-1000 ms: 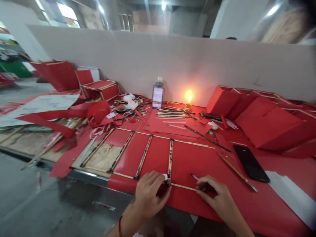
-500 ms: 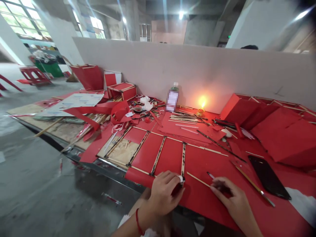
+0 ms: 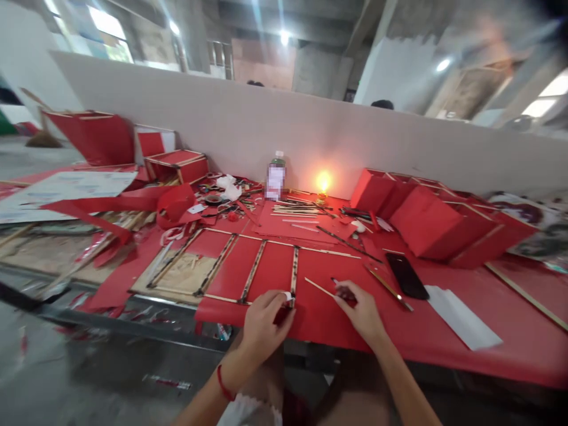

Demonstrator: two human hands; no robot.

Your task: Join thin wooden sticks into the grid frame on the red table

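Observation:
My left hand (image 3: 267,319) is closed at the near right corner of a ladder-like stick frame (image 3: 252,271), by its last crossbar; a small white piece shows at its fingertips, too small to name. My right hand (image 3: 360,309) is closed on the near end of a thin wooden stick (image 3: 318,286), which points up and left toward the frame. A dark-tipped pen-like item (image 3: 335,280) also sticks out from the right fingers. The frame lies flat, partly on red paper (image 3: 275,272) and partly over bare board (image 3: 189,269).
A lit flame (image 3: 323,184) burns near the partition, beside a bottle (image 3: 276,177). Behind the frame are loose sticks (image 3: 293,210). A phone (image 3: 406,275), a pencil (image 3: 390,288) and white paper (image 3: 464,318) lie at right. Red boxes (image 3: 428,222) stand behind them.
The camera view has turned right, so the scene sits further left and more of the right side shows. Both hands keep nearly the same places beside the frame and stick.

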